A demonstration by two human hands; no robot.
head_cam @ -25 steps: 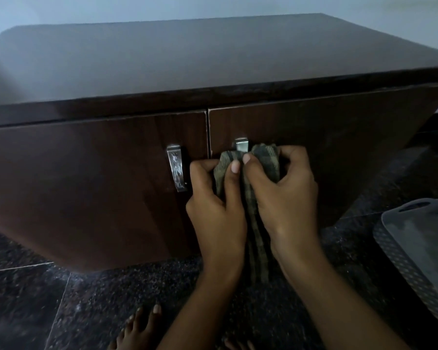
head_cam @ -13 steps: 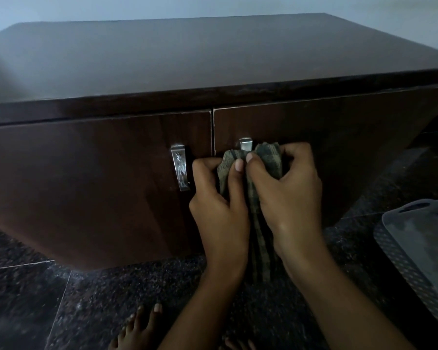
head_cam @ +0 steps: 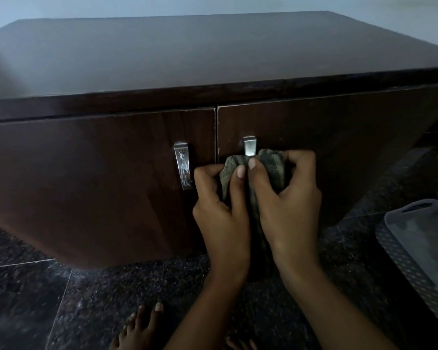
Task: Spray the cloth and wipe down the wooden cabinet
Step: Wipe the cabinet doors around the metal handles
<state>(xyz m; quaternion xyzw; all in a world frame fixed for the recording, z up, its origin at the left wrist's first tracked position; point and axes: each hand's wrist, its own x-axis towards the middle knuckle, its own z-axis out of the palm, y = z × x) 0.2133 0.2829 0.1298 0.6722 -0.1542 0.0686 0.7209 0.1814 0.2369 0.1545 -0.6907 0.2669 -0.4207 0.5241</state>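
At centre frame, the cloth (head_cam: 253, 173) is being clamped by the fingers of the left hand (head_cam: 220, 210) and right hand (head_cam: 288, 198) around the right door handle (head_cam: 249, 149) of the wooden cabinet (head_cam: 339, 137); this looks like the wiping step, and a downward rub along the handle is probably being called for next

Dark speckled stone floor (head_cam: 111, 294), split by pale grout lines at lower left. Grey perforated basket (head_cam: 415, 258) is seen at right edge, cut off by frame, set on the floor. Bare foot (head_cam: 139, 329) is seen at bottom centre, toes forward. Pale wall (head_cam: 111, 7) behind.
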